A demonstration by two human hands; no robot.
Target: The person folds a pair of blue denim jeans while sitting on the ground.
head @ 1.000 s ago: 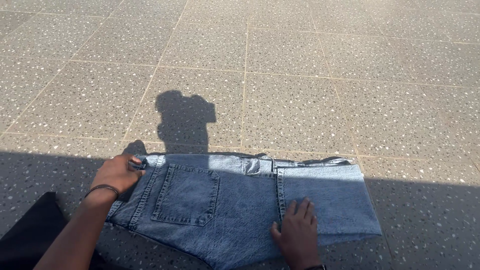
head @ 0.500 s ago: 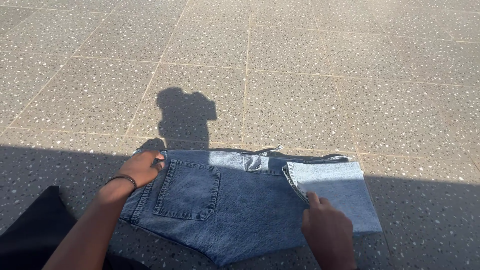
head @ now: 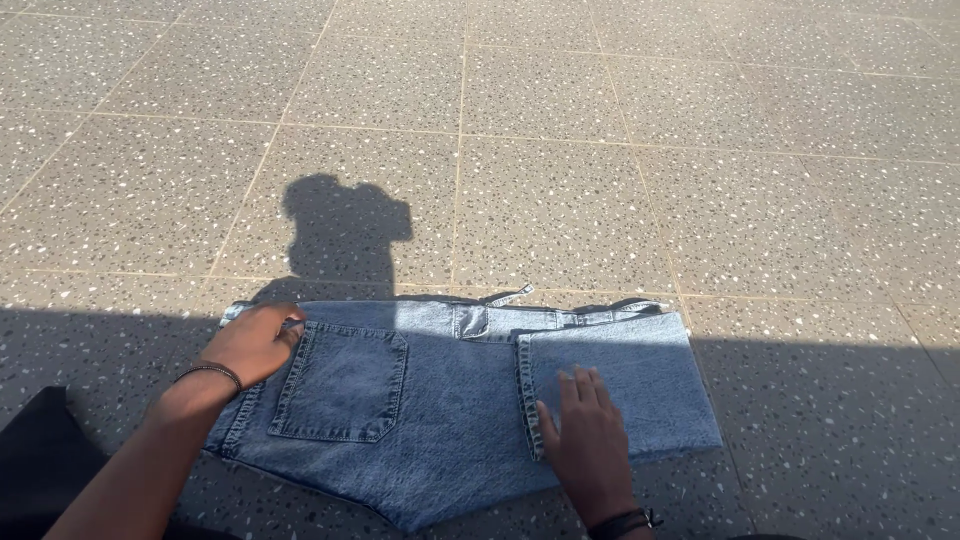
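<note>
My right hand (head: pixel 590 445) lies flat, fingers stretched out and together, palm pressing on the folded-over leg panel of the blue jeans (head: pixel 440 400), gripping nothing. My left hand (head: pixel 255 342) has its fingers curled over the waistband edge at the jeans' left corner, though I cannot tell whether they pinch the cloth or merely rest on it. The jeans lie spread, back pocket (head: pixel 342 385) up, on the speckled tiled floor (head: pixel 600 150), mostly in shade, their upper edge catching sunlight.
</note>
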